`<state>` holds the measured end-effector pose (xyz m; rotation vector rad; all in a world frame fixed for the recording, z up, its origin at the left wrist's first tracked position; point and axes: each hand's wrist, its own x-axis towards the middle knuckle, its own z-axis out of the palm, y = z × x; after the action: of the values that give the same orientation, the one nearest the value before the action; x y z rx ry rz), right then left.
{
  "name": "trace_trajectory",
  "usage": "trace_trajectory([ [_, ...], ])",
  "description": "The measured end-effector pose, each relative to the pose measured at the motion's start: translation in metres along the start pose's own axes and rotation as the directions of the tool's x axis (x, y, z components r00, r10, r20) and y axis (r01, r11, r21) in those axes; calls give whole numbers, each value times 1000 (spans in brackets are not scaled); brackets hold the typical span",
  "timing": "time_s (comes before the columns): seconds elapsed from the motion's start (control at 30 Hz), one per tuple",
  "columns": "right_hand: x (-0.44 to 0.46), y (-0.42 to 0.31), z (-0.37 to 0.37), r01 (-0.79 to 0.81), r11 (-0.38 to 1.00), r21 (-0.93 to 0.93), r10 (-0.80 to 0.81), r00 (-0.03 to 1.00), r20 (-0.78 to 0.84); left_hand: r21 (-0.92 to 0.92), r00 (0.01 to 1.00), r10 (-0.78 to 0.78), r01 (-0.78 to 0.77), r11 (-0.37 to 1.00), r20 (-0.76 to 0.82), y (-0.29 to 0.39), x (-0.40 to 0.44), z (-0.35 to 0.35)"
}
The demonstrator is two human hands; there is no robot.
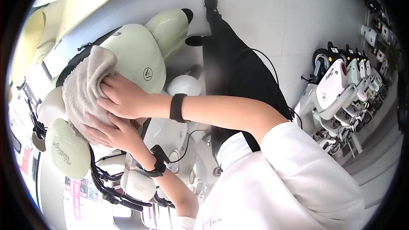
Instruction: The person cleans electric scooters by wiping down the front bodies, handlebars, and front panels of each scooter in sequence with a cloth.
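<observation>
A beige towel (85, 89) lies bunched over the upper part of a pale green scooter (138, 53), hiding the surface beneath. My right hand (121, 96), a black band at its wrist, has its fingers curled into the towel's folds. Just below it, my left hand (113, 134) presses on the towel with fingers stretched out. A dark watch (156, 162) sits on that wrist. Beside the towel shows a dark edge of what looks like the seat (70, 66). A pale green front panel (68, 149) marked "Vintage" is below the left hand.
Black handlebars and cables (106, 187) crowd the lower left. Another pale scooter body (81, 0) stands at the upper left. Several more scooters (330, 87) line the right side. Grey tiled floor (264, 17) runs behind my dark-trousered legs (238, 59).
</observation>
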<state>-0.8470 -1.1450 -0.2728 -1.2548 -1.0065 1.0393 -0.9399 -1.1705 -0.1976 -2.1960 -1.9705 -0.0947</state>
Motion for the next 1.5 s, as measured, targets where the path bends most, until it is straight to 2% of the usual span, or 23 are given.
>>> trace_trajectory([
  [0.1,37,15,16,-9,996,89,-5,988,156,97,999,29,-25,995,-46,-6,17,16],
  [0.17,58,31,24,-72,989,130,32,957,288,161,1000,-8,7,987,8,-13,32,30],
  [0.23,70,51,32,-81,983,164,32,959,281,206,999,26,-35,978,42,-4,46,33],
  [0.27,70,58,31,-73,993,97,47,968,248,191,996,87,-87,978,9,2,50,35],
  [0.37,59,80,14,-75,995,-72,84,987,133,163,977,134,-161,973,165,19,54,31],
  [0.43,40,102,7,-72,991,-114,74,997,7,243,954,180,-239,940,241,41,49,30],
  [0.53,6,106,-16,-134,975,-176,135,991,-5,333,923,209,-318,888,324,67,35,41],
  [0.63,-18,103,-27,-213,969,-128,228,966,119,340,907,207,-338,878,366,79,18,57],
  [0.73,-8,105,-36,-187,981,-49,193,966,173,161,930,283,-324,932,234,57,3,77],
  [0.77,-2,109,-37,-177,983,-41,182,963,199,190,932,296,-336,923,207,59,2,81],
  [0.87,28,132,-28,-27,977,-213,62,986,158,258,942,297,-329,909,154,68,-2,93],
  [0.9,38,141,-26,7,959,-284,37,988,148,199,938,323,-342,918,126,67,-2,103],
  [0.97,58,167,-15,-64,961,-268,89,993,80,105,951,286,-298,949,116,77,-1,119],
  [1.0,58,177,-17,-82,967,-241,94,995,40,172,942,275,-309,935,194,79,-2,122],
  [1.1,49,177,-35,-211,951,-227,239,965,104,127,934,238,-278,952,265,80,-16,133],
  [1.13,40,174,-43,-199,962,-189,218,972,87,81,935,232,-262,962,268,75,-25,140],
  [1.17,29,172,-47,-197,962,-191,214,974,70,211,927,189,-266,941,323,83,-32,135],
  [1.23,6,165,-53,-247,941,-230,267,962,57,101,932,138,-181,978,335,73,-58,148],
  [1.27,-7,161,-57,-242,945,-219,265,961,82,209,932,154,-231,950,329,72,-71,149],
  [1.37,-40,138,-51,-194,961,-198,208,977,55,357,781,-100,-165,919,616,71,-109,145],
  [1.43,-56,123,-37,-186,949,-254,217,971,101,207,788,54,-227,952,614,16,-174,170],
  [1.47,-62,116,-31,-152,955,-255,185,976,111,48,755,-18,-17,999,655,-3,-202,183],
  [1.5,-67,111,-28,-117,960,-253,152,981,123,-90,717,-91,210,974,691,-22,-228,195],
])
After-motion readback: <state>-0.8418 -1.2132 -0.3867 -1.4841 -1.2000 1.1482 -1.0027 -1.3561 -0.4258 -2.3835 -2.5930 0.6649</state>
